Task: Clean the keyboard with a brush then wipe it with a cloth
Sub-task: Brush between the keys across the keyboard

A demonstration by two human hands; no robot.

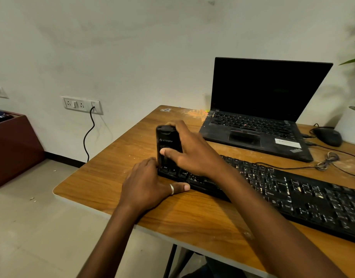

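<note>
Where two bare forearms reach in over the near rim of the wood-grain table (pixel 104 189), the left hand (pixel 146 183) lies at the left end of the long black plastic keyboard (pixel 293 195), which runs slantwise across the tabletop and is speckled with pale crumbs. Its thumb, which wears a silver ring (pixel 171 189), lies flat along the keyboard's front edge while the bent fingers close round the left corner, so that end is held between them. Just beyond, the right hand (pixel 192 151) grips a black oblong plastic brush (pixel 165 141) with a small grey logo. The brush stands upright on the keys at the keyboard's left end, above the Ctrl key. The thumb presses on its front face, the other fingers curl over its top and far side, and its bristles are hidden. The left fingertips touch or nearly touch the brush's foot; which of the two cannot be told. Farther back sits an open black laptop (pixel 262 117) with a dark screen. A black computer mouse (pixel 329 136) lies to its right, with a tangle of thin cable (pixel 329 159) between mouse and keyboard and a white pot (pixel 351 125) at the right edge. On the pale wall a white socket plate (pixel 82 105) has a black cord hanging from it, and a dark red box (pixel 12 147) stands on the floor at far left.
</note>
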